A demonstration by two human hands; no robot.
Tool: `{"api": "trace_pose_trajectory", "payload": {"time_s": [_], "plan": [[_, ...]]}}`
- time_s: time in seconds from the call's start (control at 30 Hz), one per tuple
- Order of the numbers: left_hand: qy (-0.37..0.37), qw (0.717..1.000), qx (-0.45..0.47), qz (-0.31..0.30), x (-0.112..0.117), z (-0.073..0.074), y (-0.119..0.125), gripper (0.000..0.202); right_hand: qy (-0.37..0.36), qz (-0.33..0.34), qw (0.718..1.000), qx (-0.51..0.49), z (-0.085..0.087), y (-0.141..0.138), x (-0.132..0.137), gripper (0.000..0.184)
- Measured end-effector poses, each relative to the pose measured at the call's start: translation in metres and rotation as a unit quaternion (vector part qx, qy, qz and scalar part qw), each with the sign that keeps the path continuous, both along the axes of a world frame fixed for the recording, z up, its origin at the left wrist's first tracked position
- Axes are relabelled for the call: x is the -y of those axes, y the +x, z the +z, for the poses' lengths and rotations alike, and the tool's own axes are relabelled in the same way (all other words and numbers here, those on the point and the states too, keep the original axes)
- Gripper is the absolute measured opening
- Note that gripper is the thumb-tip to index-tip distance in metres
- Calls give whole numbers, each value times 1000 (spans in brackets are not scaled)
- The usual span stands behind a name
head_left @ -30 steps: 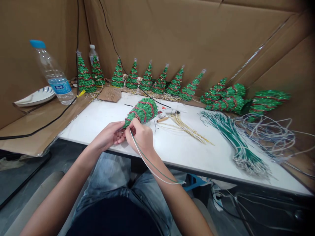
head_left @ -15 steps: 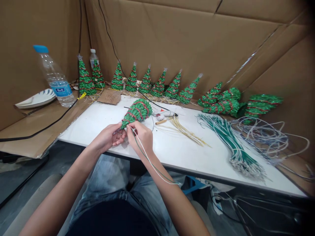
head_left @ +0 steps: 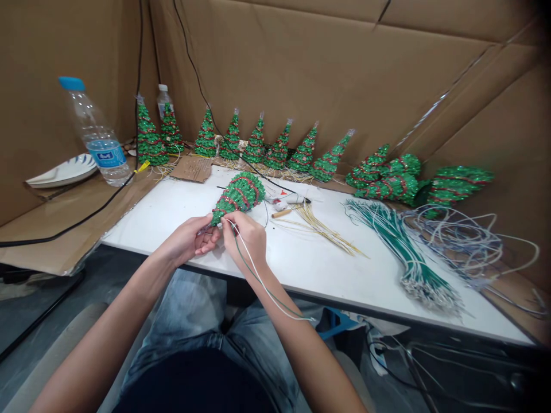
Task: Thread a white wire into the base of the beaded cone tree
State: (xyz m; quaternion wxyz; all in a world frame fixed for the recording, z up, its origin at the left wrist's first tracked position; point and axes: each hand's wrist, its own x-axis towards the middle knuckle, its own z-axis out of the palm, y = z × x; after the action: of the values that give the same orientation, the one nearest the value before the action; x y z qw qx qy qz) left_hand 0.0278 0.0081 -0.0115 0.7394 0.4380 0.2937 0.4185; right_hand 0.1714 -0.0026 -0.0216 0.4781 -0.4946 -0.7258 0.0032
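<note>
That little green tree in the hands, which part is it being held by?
Both hands, left hand and right hand, grip the tree at its narrow tip; wires trail from there.

Brown cardboard walls [head_left: 301, 74] on 3 sides of a white table [head_left: 301, 264], black cables [head_left: 189, 51] hanging down the cardboard, dark grey floor [head_left: 38, 327] below at left.
</note>
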Motion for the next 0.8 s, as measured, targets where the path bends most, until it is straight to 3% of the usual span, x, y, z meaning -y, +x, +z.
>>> {"api": "trace_pose_trajectory", "payload": {"time_s": [0.8], "plan": [[-1,998,-13,-55,-7,-4,-8,42,-23,-27,999,-18,1,-1,1,15]]}}
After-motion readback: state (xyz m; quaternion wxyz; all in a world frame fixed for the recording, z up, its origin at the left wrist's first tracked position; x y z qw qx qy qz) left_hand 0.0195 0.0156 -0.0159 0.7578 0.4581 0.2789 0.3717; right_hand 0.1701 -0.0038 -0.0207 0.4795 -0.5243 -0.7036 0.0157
